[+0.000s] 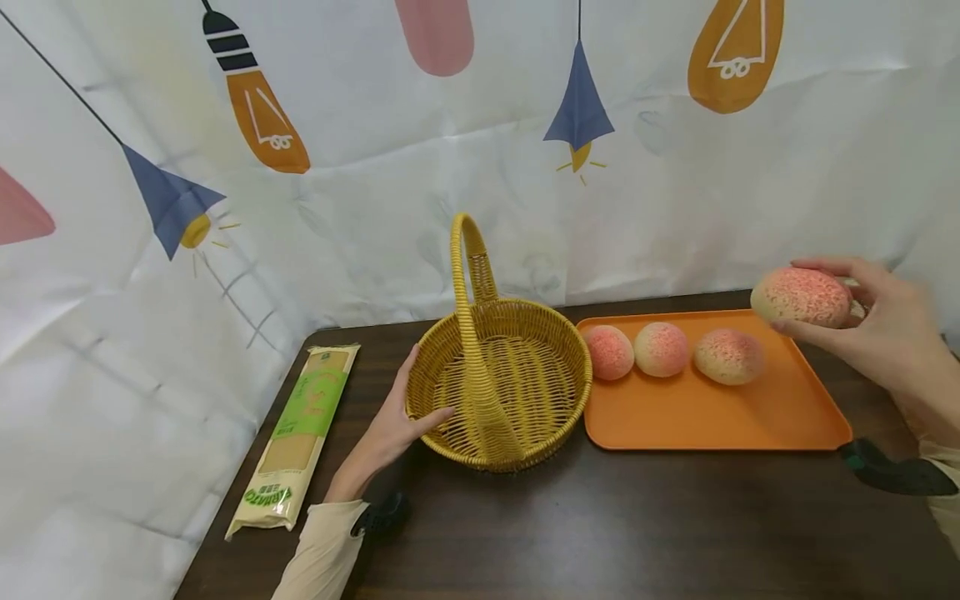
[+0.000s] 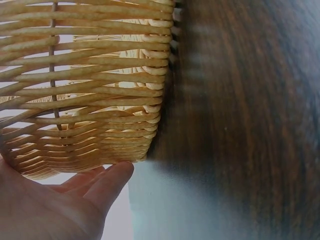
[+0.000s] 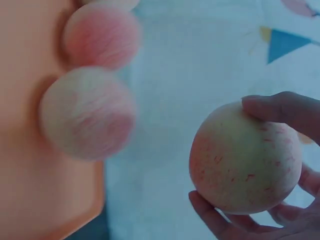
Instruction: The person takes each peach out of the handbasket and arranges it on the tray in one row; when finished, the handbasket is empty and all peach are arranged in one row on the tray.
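My right hand (image 1: 892,325) grips a pink-and-cream peach (image 1: 802,297) above the right end of an orange tray (image 1: 675,421). In the right wrist view the held peach (image 3: 245,160) sits between thumb and fingers. Three more peaches lie in a row on the tray: one at the left end (image 1: 608,352), a middle one (image 1: 662,349) and a right one (image 1: 729,357). My left hand (image 1: 401,412) holds the left side of a yellow wicker basket (image 1: 498,450), thumb over the rim. Nothing lies inside the basket. The left wrist view shows fingers against the basket's woven side (image 2: 100,90).
A long packet of noodles (image 1: 296,437) with a green label lies left of the basket on the dark wooden table (image 1: 570,525). The basket's tall handle (image 1: 468,333) arches over its opening. A white printed cloth (image 1: 360,233) hangs behind the table.
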`<action>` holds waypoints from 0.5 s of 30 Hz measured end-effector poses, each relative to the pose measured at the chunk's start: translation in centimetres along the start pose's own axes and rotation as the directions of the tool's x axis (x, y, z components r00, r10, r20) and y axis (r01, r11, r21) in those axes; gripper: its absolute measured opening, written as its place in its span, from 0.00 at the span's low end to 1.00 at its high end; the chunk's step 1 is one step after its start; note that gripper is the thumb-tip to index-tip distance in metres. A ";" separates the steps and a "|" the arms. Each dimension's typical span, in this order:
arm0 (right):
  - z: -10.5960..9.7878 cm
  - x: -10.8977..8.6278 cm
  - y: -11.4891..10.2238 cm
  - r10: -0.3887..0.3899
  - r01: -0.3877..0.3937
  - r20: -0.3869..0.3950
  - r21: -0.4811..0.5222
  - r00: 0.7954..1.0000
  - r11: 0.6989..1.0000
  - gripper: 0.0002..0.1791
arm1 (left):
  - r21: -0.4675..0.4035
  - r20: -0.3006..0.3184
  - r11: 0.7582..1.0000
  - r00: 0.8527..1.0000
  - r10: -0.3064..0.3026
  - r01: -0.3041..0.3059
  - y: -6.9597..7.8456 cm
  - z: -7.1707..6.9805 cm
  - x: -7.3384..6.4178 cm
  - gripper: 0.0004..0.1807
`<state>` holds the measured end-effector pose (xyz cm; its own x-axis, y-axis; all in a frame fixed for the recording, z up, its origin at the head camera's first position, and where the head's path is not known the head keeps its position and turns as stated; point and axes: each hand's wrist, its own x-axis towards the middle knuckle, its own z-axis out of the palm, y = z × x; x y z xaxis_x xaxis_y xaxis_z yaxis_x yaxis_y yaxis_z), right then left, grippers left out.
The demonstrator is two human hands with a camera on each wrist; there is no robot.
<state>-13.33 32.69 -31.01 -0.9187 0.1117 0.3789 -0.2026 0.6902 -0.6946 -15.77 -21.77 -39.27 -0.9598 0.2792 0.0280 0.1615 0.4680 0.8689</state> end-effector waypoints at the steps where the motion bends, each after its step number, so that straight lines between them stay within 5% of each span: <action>1: 0.3 0.0 0.8 0.020 -0.020 0.015 -0.034 1.000 0.999 0.37 | 0.000 -0.001 1.000 1.000 -0.007 0.007 0.0 0.0 -0.1 0.60; 7: 1.8 0.1 4.5 0.148 -0.129 0.134 -0.138 0.980 0.982 0.38 | -0.007 -0.001 1.000 1.000 -0.005 0.005 -0.1 0.0 -0.1 0.60; 15: 2.6 0.0 7.1 0.202 -0.166 0.201 -0.181 0.959 0.969 0.40 | 0.000 -0.008 1.000 1.000 -0.006 0.006 0.1 0.0 0.0 0.60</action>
<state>-15.63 35.70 -37.51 -0.9897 0.1022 0.1002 0.0172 0.7799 -0.6257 -15.76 -21.68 -39.18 -0.9625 0.2699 0.0260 0.1553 0.4700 0.8689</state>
